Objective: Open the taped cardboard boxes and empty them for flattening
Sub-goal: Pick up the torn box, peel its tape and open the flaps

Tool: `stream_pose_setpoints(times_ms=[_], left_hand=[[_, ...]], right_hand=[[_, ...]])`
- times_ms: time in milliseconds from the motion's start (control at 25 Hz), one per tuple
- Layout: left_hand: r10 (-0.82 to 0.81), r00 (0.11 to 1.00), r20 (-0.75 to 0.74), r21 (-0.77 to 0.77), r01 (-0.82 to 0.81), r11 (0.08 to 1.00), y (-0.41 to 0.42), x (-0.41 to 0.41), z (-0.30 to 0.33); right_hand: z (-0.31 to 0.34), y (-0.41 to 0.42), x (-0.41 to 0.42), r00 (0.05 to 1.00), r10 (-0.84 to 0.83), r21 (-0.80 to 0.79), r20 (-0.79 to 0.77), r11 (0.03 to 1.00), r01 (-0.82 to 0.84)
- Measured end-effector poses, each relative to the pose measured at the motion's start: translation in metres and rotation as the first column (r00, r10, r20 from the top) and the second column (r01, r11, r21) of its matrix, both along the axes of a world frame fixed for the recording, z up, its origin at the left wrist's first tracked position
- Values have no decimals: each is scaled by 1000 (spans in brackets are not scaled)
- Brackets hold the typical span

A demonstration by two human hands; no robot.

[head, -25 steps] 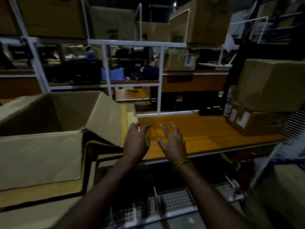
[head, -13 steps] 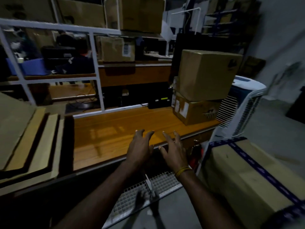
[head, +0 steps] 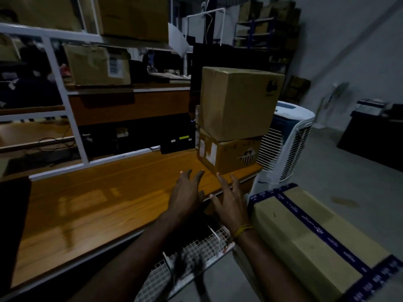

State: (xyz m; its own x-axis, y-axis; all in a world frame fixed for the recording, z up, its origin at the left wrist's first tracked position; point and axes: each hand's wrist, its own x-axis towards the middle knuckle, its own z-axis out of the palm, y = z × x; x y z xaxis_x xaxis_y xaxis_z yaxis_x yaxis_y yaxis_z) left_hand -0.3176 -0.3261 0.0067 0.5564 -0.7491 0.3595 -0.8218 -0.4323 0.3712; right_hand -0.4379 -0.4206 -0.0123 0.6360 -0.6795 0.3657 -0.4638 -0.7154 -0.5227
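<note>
Now your hands are out in front of you, both empty: your left hand (head: 185, 192) with fingers spread and loose over the near edge of the desk (head: 98, 205), your right hand (head: 230, 203) splayed just beside it, a yellow band (head: 242, 231) on that wrist. Neither one touches a box. Orange wood of the desk runs dim and bare to your left. At its far right end two taped cardboard boxes are stacked, the upper box (head: 237, 103) sitting on the lower box (head: 229, 153), which carries white labels and a printed mark. Down at your right, a third box (head: 309, 236) with dark blue tape lies low beside the desk. Behind the stack stands a white air cooler (head: 287, 140) on the grey floor. White shelf framing (head: 65, 101) rises behind the desk, with more cartons above. A white wire grid (head: 196, 253) lies below your wrists.
</note>
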Motion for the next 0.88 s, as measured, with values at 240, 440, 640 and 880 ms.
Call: stream_pose_setpoints(times_ms=[240, 440, 640, 880], left_hand=[[-51, 998, -26, -83, 49, 995, -106, 67, 4], [-164, 986, -19, -173, 158, 972, -197, 159, 33], [-265, 962, 60, -345, 269, 899, -291, 241, 108], [-352, 928, 122, -529, 361, 768, -371, 312, 185]], right_hand=[[15, -98, 64, 999, -39, -30, 30, 999, 40], [51, -179, 148, 989, -99, -56, 111, 993, 105], [123, -243, 221, 932, -186, -134, 311, 962, 236], [199, -295, 269, 857, -254, -246, 449, 887, 391]])
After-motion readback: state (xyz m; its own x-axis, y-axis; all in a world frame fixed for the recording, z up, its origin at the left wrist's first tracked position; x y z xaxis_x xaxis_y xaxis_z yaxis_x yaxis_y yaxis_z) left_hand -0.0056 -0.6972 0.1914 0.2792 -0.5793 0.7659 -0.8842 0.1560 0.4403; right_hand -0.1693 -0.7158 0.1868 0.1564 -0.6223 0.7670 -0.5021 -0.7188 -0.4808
